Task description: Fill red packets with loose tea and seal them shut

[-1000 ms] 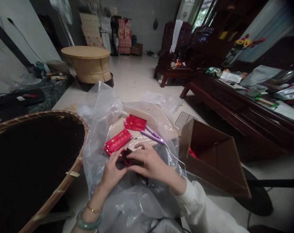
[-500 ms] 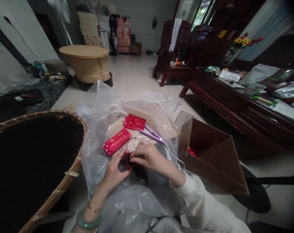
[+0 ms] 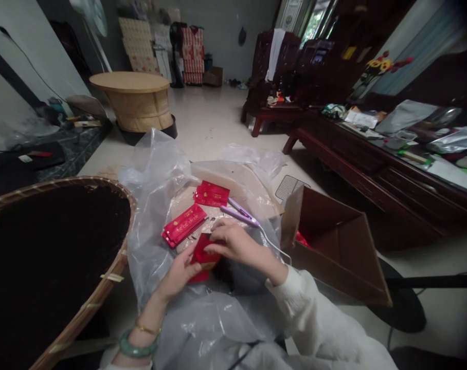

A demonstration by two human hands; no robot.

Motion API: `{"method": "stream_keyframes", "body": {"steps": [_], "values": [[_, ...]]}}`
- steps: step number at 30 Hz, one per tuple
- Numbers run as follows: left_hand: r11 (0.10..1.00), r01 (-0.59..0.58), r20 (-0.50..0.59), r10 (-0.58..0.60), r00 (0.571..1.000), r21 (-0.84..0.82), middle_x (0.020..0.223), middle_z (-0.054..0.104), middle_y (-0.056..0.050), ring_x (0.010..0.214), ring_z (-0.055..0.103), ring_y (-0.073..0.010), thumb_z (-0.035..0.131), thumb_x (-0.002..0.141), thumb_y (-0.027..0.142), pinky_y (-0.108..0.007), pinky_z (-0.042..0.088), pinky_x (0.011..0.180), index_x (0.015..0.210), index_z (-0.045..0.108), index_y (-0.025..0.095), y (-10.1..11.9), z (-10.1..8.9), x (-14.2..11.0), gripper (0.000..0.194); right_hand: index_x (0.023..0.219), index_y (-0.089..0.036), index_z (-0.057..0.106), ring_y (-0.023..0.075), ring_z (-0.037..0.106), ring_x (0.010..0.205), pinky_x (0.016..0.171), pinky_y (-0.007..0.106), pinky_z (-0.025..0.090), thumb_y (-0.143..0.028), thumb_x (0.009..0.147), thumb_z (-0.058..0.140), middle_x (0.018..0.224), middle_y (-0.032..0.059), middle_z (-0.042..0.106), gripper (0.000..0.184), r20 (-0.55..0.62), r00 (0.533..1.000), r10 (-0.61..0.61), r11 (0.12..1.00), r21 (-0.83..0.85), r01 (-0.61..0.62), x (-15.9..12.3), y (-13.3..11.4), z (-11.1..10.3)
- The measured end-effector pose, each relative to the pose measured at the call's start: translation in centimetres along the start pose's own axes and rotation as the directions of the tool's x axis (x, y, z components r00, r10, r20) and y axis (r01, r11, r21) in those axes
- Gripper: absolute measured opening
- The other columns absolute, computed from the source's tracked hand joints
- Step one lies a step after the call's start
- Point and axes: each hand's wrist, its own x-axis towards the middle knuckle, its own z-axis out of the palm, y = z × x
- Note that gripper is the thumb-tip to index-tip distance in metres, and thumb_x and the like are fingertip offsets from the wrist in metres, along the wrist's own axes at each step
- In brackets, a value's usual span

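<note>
My left hand [image 3: 182, 270] grips a red packet [image 3: 202, 253] by its left side, thumb across the front. At the packet's upper right, my right hand [image 3: 233, 240] has its fingers closed on the edge; whether they also pinch anything else is hidden. Below the packet lies a dark heap of loose material [image 3: 225, 277] on clear plastic sheeting [image 3: 214, 318]. Just beyond my hands are a stack of red packets [image 3: 184, 225] and a second, fanned pile of red packets [image 3: 214, 194]. A purple flat iron [image 3: 239, 216] with a white cord lies beside them, its jaws apart.
To the left stands a wide woven tray [image 3: 120, 262] filled with dark loose material. An open cardboard box [image 3: 334, 252] on the right has something red inside. A wire rack [image 3: 291, 186] lies behind it. Farther off are a round table [image 3: 131, 82] and a long wooden cabinet [image 3: 357, 169].
The red packet has turned up and leans so that its printed front shows, where before it was mostly hidden between my hands. My left hand has shifted slightly lower. The view has moved a little.
</note>
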Motion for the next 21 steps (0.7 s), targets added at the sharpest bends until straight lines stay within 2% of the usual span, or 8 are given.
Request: {"method": "stream_keyframes", "body": {"steps": [3, 5, 10, 13, 16, 18, 21], "values": [[0.997, 0.07, 0.012, -0.07, 0.997, 0.017, 0.109, 0.072, -0.013, 0.097, 0.071, -0.0297, 0.083, 0.063, 0.04, -0.045, 0.058, 0.086, 0.119, 0.064, 0.016, -0.2, 0.9, 0.0, 0.064, 0.077, -0.016, 0.068, 0.0159, 0.056, 0.073, 0.07, 0.026, 0.041, -0.028, 0.091, 0.065, 0.071, 0.0035, 0.063, 0.019, -0.034, 0.999, 0.027, 1.0, -0.004, -0.027, 0.0, 0.3, 0.7], [0.995, 0.096, 0.024, -0.097, 0.995, 0.035, 0.104, 0.074, -0.011, 0.093, 0.072, -0.0284, 0.081, 0.063, 0.033, -0.045, 0.058, 0.086, 0.112, 0.066, 0.015, -0.2, 1.3, -0.1, 0.054, 0.08, -0.016, 0.067, 0.0142, 0.055, 0.067, 0.065, 0.024, 0.039, -0.028, 0.094, 0.061, 0.07, 0.0027, 0.063, 0.02, -0.048, 0.998, 0.039, 0.999, 0.025, -0.038, 0.0, 0.5, 0.8], [0.986, 0.155, 0.086, -0.16, 0.983, 0.065, 0.092, 0.075, -0.011, 0.073, 0.072, -0.0252, 0.079, 0.066, 0.03, -0.042, 0.061, 0.071, 0.099, 0.069, 0.013, 0.1, 1.2, -0.2, 0.038, 0.079, -0.017, 0.065, 0.0127, 0.057, 0.065, 0.062, 0.022, 0.038, -0.029, 0.097, 0.056, 0.072, 0.0011, 0.065, 0.024, -0.109, 0.989, 0.1, 0.99, 0.107, -0.089, 0.0, 1.1, 0.9], [0.992, 0.12, -0.011, -0.12, 0.993, 0.038, 0.104, 0.074, -0.013, 0.09, 0.072, -0.0285, 0.082, 0.062, 0.038, -0.043, 0.06, 0.082, 0.111, 0.066, 0.013, -0.3, 0.9, 0.2, 0.057, 0.079, -0.017, 0.066, 0.0132, 0.057, 0.066, 0.062, 0.022, 0.038, -0.03, 0.096, 0.058, 0.072, 0.0019, 0.066, 0.022, -0.098, 0.992, 0.086, 0.993, 0.087, -0.077, 0.0, 1.2, 1.4], [0.996, 0.087, -0.146, -0.087, 0.985, -0.004, 0.114, 0.07, -0.017, 0.103, 0.068, -0.0321, 0.079, 0.062, 0.055, -0.045, 0.057, 0.089, 0.117, 0.063, 0.01, -0.8, 0.8, 0.9, 0.072, 0.083, -0.017, 0.065, 0.0134, 0.057, 0.068, 0.063, 0.022, 0.039, -0.026, 0.095, 0.058, 0.076, 0.003, 0.066, 0.017, -0.077, 0.996, 0.05, 0.994, 0.1, -0.042, 0.0, 1.1, 2.1], [0.997, 0.074, -0.224, -0.068, 0.972, 0.018, 0.115, 0.07, -0.018, 0.106, 0.067, -0.0332, 0.075, 0.064, 0.061, -0.045, 0.057, 0.09, 0.114, 0.065, 0.009, -1.1, 0.8, 1.1, 0.073, 0.082, -0.017, 0.063, 0.0133, 0.055, 0.068, 0.064, 0.022, 0.038, -0.025, 0.096, 0.056, 0.076, 0.0032, 0.065, 0.018, -0.093, 0.994, 0.063, 0.991, 0.122, -0.052, 0.0, 1.1, 2.5], [0.995, 0.043, -0.306, -0.015, 0.952, 0.085, 0.117, 0.069, -0.017, 0.107, 0.067, -0.0322, 0.072, 0.066, 0.058, -0.043, 0.057, 0.09, 0.119, 0.063, 0.011, -1.2, 1.0, 1.0, 0.071, 0.074, -0.016, 0.058, 0.0125, 0.051, 0.065, 0.064, 0.022, 0.037, -0.024, 0.097, 0.054, 0.07, 0.0013, 0.06, 0.025, -0.118, 0.983, 0.143, 0.977, 0.178, -0.121, 0.1, 0.9, 2.9]]}}
